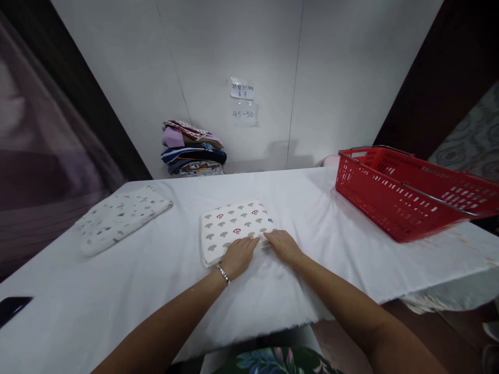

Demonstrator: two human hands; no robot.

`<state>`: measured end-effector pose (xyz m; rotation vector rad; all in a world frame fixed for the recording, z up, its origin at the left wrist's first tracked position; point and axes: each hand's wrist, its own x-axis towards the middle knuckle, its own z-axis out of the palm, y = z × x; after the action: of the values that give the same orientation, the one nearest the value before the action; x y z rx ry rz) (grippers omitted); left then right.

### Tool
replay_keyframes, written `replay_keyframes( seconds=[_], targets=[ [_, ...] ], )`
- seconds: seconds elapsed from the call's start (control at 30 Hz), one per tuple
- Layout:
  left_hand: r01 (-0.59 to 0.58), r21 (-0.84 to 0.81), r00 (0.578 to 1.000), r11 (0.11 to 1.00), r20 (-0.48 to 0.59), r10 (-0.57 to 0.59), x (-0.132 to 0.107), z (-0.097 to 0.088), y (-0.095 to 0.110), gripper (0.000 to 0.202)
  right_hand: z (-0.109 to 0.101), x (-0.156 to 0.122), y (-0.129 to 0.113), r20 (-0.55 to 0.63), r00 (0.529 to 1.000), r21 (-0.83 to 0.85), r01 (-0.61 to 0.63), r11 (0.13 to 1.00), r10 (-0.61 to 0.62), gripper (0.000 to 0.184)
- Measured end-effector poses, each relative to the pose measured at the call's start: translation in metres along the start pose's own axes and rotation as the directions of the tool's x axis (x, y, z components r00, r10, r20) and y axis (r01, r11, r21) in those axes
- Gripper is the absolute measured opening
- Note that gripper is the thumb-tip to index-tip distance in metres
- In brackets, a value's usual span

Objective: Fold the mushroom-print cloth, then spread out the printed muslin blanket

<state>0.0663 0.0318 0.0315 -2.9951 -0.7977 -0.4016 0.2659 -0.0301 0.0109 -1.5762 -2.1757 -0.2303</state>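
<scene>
Has a folded, rectangular white fabric with grey and red mushroom prints (234,223) flat mid-counter (312,208), on a white cloth covering. Rests the left hand (239,254), with a silver metal bracelet (223,274) at the wrist, unclenched along the near edge; rests the right hand (284,246), likewise loose, at the near right corner. Shows a folded, speckled white fabric (125,215) to the left, a red perforated plastic basket (374,205) to the right, and a multicoloured textile stack (193,150) beyond, near the wall.
</scene>
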Motion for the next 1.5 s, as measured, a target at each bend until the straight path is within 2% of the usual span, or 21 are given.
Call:
replay_keyframes(
  seconds=[0.27, 0.57, 0.63, 0.73, 0.8, 0.87, 0.93, 0.97, 1.07, 1.13, 1.2, 1.3, 1.5],
  targets=[
    [0.022, -0.039, 0.998, 0.999, -0.051, -0.024, -0.017, -0.009, -0.006, 0.025, 0.004, -0.006, 0.003, -0.092, 0.995, 0.102, 0.038, 0.994, -0.028, 0.02],
    [0.163, -0.063, 0.966, 0.985, -0.193, -0.172, -0.06, -0.019, -0.038, 0.023, -0.003, -0.006, 0.0, -0.102, 0.995, 0.27, 0.021, 0.963, 0.007, 0.027],
    [0.219, -0.093, 0.947, 0.971, -0.219, -0.235, -0.07, -0.024, -0.044, 0.023, -0.005, -0.003, -0.001, -0.092, 0.993, 0.33, -0.033, 0.943, 0.067, 0.025],
    [0.337, -0.184, 0.898, 0.923, -0.23, -0.374, -0.081, -0.029, -0.052, 0.029, -0.005, 0.004, 0.002, -0.107, 0.967, 0.439, -0.164, 0.883, 0.233, 0.023],
    [0.427, -0.261, 0.842, 0.865, -0.233, -0.486, -0.08, -0.031, -0.058, 0.033, -0.004, 0.014, 0.005, -0.13, 0.932, 0.492, -0.235, 0.839, 0.337, 0.024],
    [0.498, -0.326, 0.779, 0.804, -0.24, -0.579, -0.072, -0.032, -0.065, 0.033, -0.002, 0.029, 0.005, -0.134, 0.911, 0.505, -0.277, 0.818, 0.391, 0.025],
    [0.536, -0.353, 0.742, 0.767, -0.236, -0.627, -0.057, -0.032, -0.071, 0.031, 0.0, 0.049, 0.0, -0.095, 0.92, 0.481, -0.293, 0.826, 0.381, 0.028],
    [0.546, -0.346, 0.741, 0.763, -0.225, -0.633, -0.048, -0.031, -0.073, 0.032, 0.001, 0.059, -0.004, -0.057, 0.932, 0.459, -0.294, 0.838, 0.358, 0.03],
    [0.577, -0.24, 0.777, 0.781, -0.135, -0.615, -0.025, -0.023, -0.075, 0.039, 0.006, 0.086, -0.014, 0.098, 0.954, 0.36, -0.299, 0.884, 0.283, 0.037],
    [0.61, -0.152, 0.78, 0.778, -0.059, -0.623, -0.017, -0.015, -0.073, 0.048, 0.011, 0.096, -0.016, 0.208, 0.939, 0.257, -0.322, 0.911, 0.273, 0.044],
    [0.632, -0.096, 0.772, 0.769, -0.015, -0.636, -0.016, -0.006, -0.071, 0.054, 0.017, 0.1, -0.012, 0.306, 0.901, 0.148, -0.364, 0.92, 0.307, 0.05],
    [0.629, -0.071, 0.775, 0.774, -0.01, -0.631, -0.021, 0.002, -0.069, 0.055, 0.025, 0.096, -0.001, 0.378, 0.854, 0.05, -0.404, 0.913, 0.358, 0.056],
    [0.649, -0.058, 0.76, 0.758, 0.007, -0.65, -0.024, 0.002, -0.066, 0.054, 0.029, 0.092, 0.004, 0.427, 0.834, 0.015, -0.394, 0.919, 0.351, 0.058]
  ],
)
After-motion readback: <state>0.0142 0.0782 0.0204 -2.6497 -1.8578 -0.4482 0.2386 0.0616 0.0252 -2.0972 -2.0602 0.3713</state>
